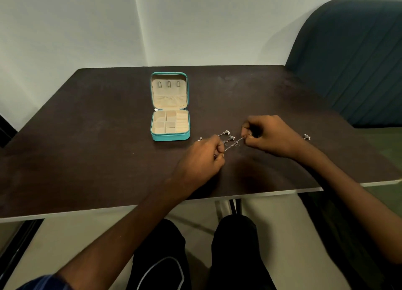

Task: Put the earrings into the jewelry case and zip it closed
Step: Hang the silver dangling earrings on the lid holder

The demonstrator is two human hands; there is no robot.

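Head view.

Jewelry case [170,124]: square, rounded corners, teal outer skin with a stitched look, cream velvety lining. It lies open flat on the table, lid hinged away toward 12 o'clock, so its long axis runs 12 to 6. The lid panel carries three small hook tabs above a gathered pocket; the base is split into square cells with a ribbed ring-roll strip on its right side.

Table [87,137]: dark brown, matte, faintly scuffed top with a pale edge band.

Earrings [230,138]: thin silvery chains with small stone clusters (fine detail too small to read), strung between the two hands at about 4 o'clock from the case, near it but apart. The taut chain slants from 8 o'clock up to 2 o'clock.

Left hand [202,157]: knuckles up, fingers curled in, pinching the lower end of the chain; forearm enters from 7 o'clock.

Right hand [267,135]: fingers curled, thumb and forefinger pinching the upper end; forearm enters from 4 o'clock.

Loose piece [200,139]: small, silvery, on the table just beyond the left knuckles.

Second loose piece [307,137]: similar, at 3 o'clock of the right wrist.

Chair [352,61]: dark teal, channel-stitched upholstery, at 2 o'clock.
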